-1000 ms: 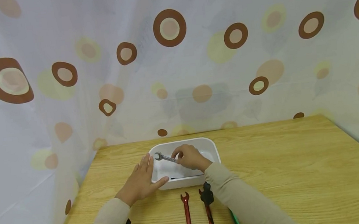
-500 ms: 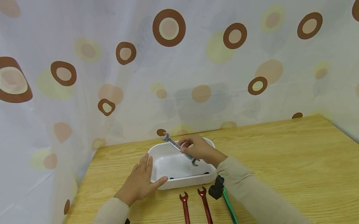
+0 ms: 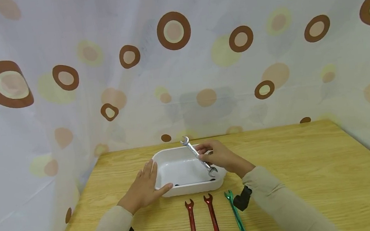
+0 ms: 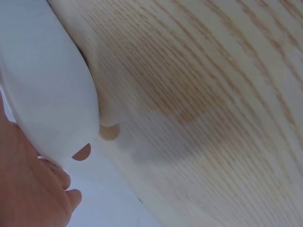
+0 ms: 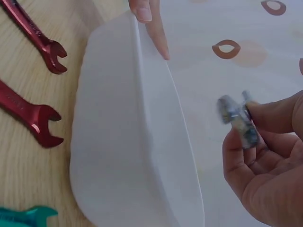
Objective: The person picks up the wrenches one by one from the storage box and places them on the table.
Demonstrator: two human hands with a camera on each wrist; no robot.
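Note:
A silver open-end wrench [image 3: 193, 152] is pinched between the thumb and fingers of my right hand [image 3: 222, 156]. It slants over the right part of a white plastic tray [image 3: 193, 188], one end up and to the left. In the right wrist view the wrench [image 5: 240, 120] is blurred and seen nearly end-on. My left hand [image 3: 142, 189] rests on the tray's left side, fingers straight along the rim and thumb over the front corner. The left wrist view shows that hand [image 4: 33, 184] against the tray's outer wall [image 4: 47, 85]. Dark spots show inside the tray's front edge.
Two red wrenches [image 3: 192, 221] lie side by side on the wooden table [image 3: 298, 178], in front of the tray. To their right is a green wrench [image 3: 237, 216], close to my right wrist. A patterned curtain [image 3: 180, 74] hangs behind the table.
My right hand has raised the silver wrench from inside the tray and moved it to the right, tilting it more steeply. The green wrench is now uncovered. My left hand has stayed put.

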